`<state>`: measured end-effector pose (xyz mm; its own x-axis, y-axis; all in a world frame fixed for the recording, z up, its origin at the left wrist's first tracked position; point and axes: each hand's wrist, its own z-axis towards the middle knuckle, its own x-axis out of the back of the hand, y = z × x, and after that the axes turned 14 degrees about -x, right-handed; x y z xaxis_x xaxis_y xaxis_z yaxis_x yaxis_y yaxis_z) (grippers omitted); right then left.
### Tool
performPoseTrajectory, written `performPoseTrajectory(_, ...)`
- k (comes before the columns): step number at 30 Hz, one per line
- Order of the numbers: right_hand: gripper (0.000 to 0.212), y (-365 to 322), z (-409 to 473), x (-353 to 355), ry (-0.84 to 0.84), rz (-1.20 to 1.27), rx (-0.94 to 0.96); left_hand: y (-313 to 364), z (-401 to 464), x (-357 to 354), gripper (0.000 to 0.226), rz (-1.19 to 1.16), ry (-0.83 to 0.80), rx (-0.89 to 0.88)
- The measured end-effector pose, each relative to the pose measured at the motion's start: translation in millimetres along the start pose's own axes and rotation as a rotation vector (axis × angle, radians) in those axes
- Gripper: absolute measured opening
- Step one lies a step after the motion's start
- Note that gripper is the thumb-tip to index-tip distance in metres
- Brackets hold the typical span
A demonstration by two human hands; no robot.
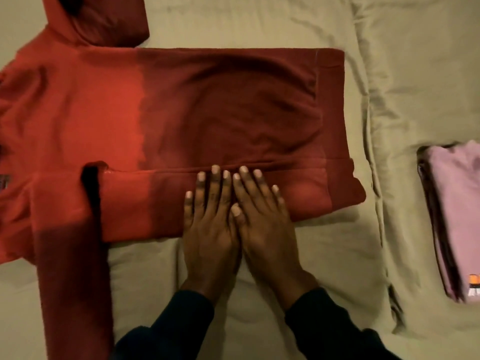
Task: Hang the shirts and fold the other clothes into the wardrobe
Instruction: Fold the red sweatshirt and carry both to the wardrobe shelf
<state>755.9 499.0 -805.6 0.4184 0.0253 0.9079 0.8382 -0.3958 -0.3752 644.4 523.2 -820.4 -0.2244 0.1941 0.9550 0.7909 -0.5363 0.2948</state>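
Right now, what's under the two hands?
Both hands, left and right, press flat on the folded near edge of the red hoodie. Their heels lie over the bedcover. The fabric layers beneath the fold are covered.

One red hoodie (181, 113), one folded pink garment (454, 216), two hands, left hand (210, 224) and right hand (262, 224).

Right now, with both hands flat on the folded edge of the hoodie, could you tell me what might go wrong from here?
1. The left hand and right hand only press the fold; on release, the thick hoodie may spring open.
2. The sleeve trails loose toward the person and could drag the fold askew.
3. The hood is still unfolded, so the bundle may end up lumpy.
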Motion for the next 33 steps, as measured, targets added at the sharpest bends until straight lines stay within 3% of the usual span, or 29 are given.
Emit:
performPoseTrajectory(5,0.056,76.4,9.8,28.0,0.048,-0.146,-0.216,-53.2,-16.2,13.1,0.054,0.053,0.095,0.159)
performPoseTrajectory(9,0.056,73.3,12.1,21.0,0.084,-0.2,-0.243,-86.9,-22.5,20.2,0.059,0.091,0.115,0.3)
performPoseTrajectory(13,0.057,62.4,12.3,22.2,0.102,-0.205,-0.281,-85.3,-19.7,16.0,0.06,0.12,0.115,0.303)
performPoseTrajectory(16,0.055,33.9,5.9,24.5,0.239,-0.099,-0.296,-86.5,-18.2,19.4,0.061,0.091,0.112,0.314)
performPoseTrajectory(19,0.035,-13.3,-12.4,16.9,0.332,0.203,-0.194,-88.7,-19.5,32.7,0.057,-0.142,0.204,0.261)
performPoseTrajectory(21,0.02,-52.7,-26.8,10.1,0.219,0.475,-0.22,-94.1,-25.9,52.4,0.045,-0.221,0.364,0.195)
performPoseTrajectory(23,0.014,-99.8,-43.8,-4.0,-0.047,0.671,-0.332,-111.7,-47.1,77.5,0.032,-0.187,0.543,0.239)
performPoseTrajectory(25,0.01,-128.4,-55.3,-17.9,-0.291,0.731,-0.427,-132.4,-64.0,92.9,0.02,-0.177,0.699,0.349)
performPoseTrajectory(28,0.014,-170.5,-74.2,-34.3,-0.551,0.76,-0.46,-181.9,-102.9,100.2,0.017,-0.24,0.857,0.675)
performPoseTrajectory(30,0.017,-190.4,-81.9,-41.5,-0.684,0.801,-0.474,-206.6,-121.9,98.3,0.032,-0.417,0.846,0.757)
performPoseTrajectory(33,0.025,-203.0,-83.8,-55.2,-0.735,0.768,-0.465,-227.4,-133.8,90.5,0.041,-0.541,0.649,0.535)
